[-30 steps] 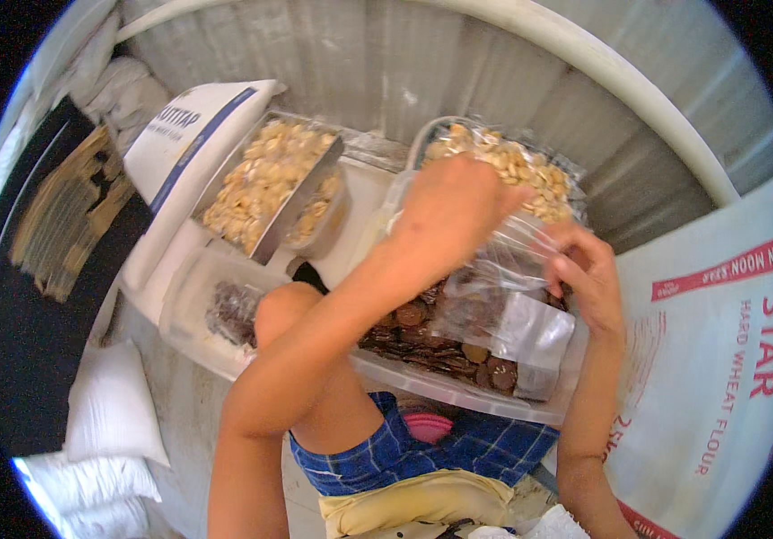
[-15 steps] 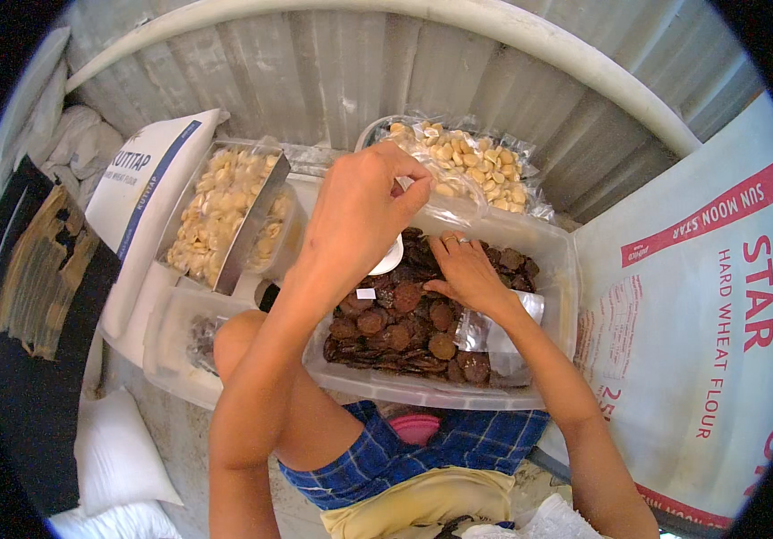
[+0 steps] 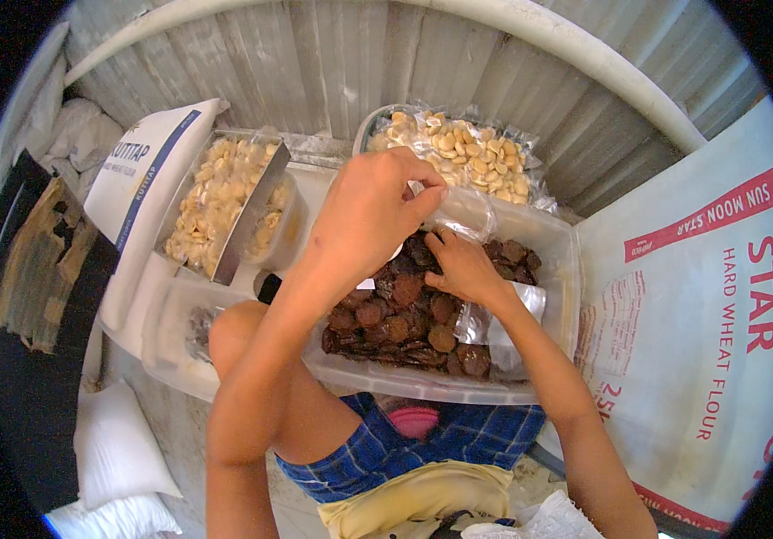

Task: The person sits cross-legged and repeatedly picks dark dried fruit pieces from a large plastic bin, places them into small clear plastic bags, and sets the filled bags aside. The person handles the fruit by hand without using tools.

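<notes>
My left hand (image 3: pixel 391 193) is raised over the back of a clear plastic bin (image 3: pixel 559 301), thumb and fingers pinched together. A small pale bit shows between them; I cannot make out what it is. Beside the fingertips hangs clear plastic film (image 3: pixel 469 216). My right hand (image 3: pixel 469 268) reaches into the bin and rests on a layer of dark brown round cookies (image 3: pixel 386 328). Its fingers are bent, with thumb and forefinger apart. Part of a silvery plastic sheet (image 3: pixel 526 305) lies under my right wrist. My left forearm hides the bin's left side.
Bagged pale cookies fill a tub (image 3: pixel 373 135) behind the bin and a box (image 3: pixel 225 211) at the left. Nearer is another clear bin (image 3: pixel 166 332). A large white flour sack (image 3: pixel 674 341) stands right, a smaller sack (image 3: pixel 149 171) left. A corrugated wall (image 3: pixel 315 81) closes the back.
My right hand has shifted slightly left, and its fingers have bent more among the brown cookies. My left hand stays pinched, a little farther right.
</notes>
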{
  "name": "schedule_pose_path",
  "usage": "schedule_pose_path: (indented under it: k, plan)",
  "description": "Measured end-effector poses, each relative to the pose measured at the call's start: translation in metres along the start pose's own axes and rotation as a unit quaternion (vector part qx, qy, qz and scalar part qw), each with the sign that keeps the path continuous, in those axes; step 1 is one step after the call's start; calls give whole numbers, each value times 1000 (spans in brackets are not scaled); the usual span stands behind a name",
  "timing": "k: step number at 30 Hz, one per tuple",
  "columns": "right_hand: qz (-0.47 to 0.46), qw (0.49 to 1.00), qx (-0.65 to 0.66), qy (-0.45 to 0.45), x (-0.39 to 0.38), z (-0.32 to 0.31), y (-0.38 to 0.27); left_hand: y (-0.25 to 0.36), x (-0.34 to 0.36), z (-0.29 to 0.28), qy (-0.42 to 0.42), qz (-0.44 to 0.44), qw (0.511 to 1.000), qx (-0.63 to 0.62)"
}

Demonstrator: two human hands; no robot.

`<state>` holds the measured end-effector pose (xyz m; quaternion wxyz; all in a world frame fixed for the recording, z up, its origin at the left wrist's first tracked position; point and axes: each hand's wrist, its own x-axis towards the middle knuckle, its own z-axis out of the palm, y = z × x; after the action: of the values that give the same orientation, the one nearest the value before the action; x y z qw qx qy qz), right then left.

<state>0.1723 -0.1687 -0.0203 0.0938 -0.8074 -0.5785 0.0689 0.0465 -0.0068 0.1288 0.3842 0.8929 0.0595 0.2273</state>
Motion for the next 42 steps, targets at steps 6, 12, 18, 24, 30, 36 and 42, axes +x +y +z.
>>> schedule_pose_path:
  k: [6, 12, 18, 24, 30, 36, 42]
  plan:
    - [34, 999, 28, 8, 7, -2, -7, -2, -1, 0, 3, -4, 1000, 6]
    - [51, 998, -5, -32, 10, 1, -1, -3, 0, 0, 18, 0, 1000, 3]
    - [50, 992, 118, 1, 5, -7, 22, -7, 0, 1, 17, -4, 1000, -4]
    - [79, 965, 245, 43, -17, -37, 21, -4, 0, -6, 14, -33, 999, -4]
    - [38, 966, 256, -23, -28, -53, 14, -5, 0, -4, 7, -26, 1000, 12]
    - [28, 975, 210, -62, -28, -43, 17, -11, 2, -2, -1, -40, 999, -18]
    - [-67, 990, 125, -22, -30, -15, -1, -11, 2, -3, 14, -40, 997, -70]
